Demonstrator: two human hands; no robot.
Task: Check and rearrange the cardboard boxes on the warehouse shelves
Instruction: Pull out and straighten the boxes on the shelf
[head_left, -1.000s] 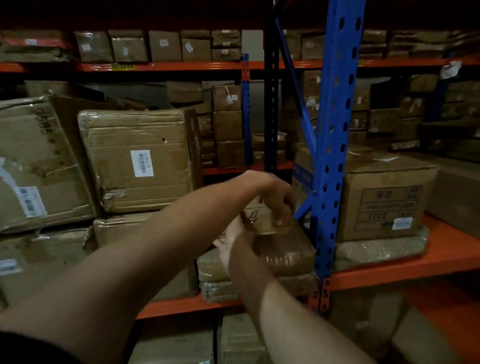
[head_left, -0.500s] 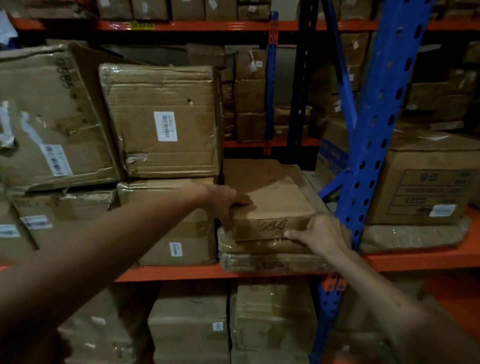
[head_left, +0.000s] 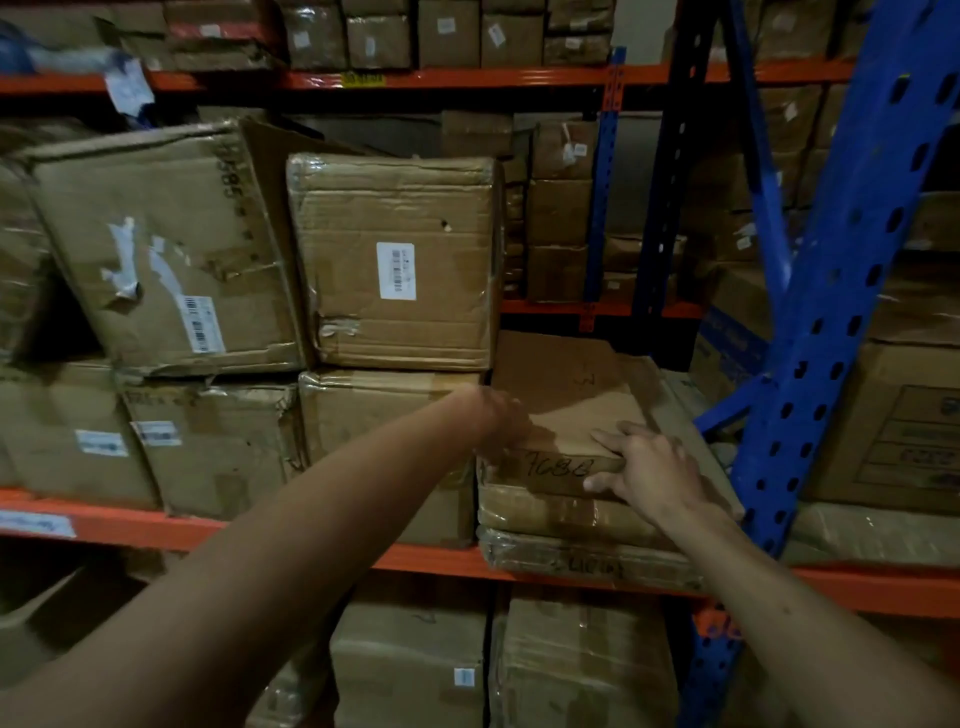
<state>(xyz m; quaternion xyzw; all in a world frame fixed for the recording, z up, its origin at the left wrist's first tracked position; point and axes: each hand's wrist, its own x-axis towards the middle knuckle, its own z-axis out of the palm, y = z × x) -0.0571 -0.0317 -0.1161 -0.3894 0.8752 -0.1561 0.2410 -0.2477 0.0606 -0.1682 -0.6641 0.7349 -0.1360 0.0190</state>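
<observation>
Both bare forearms reach in from the lower edge toward a flat cardboard box marked "7688" by hand on its front edge, which lies on top of a stack of 2 plastic-wrapped flat boxes on the orange shelf beam. The stack sits just left of the blue perforated upright. The right hand lies on the near right corner of the flat box, fingers extended across the top face and thumb against the front edge beside the marking; the grip is loosely spread over the corner, not closed round it. The left hand is at the near left corner of the same box and is blurred; contact with the box appears likely, but whether its grip is spread or pressed together cannot be told. Directly left of the flat box stands a large taped carton, and upon that a squarer carton bearing a white barcode label on its face. Further left a battered carton leans tilted, with torn tape and a barcode sticker. Right of the upright sits a printed carton. Further cartons fill the shelf below and the racks behind; their markings are too small to read.
</observation>
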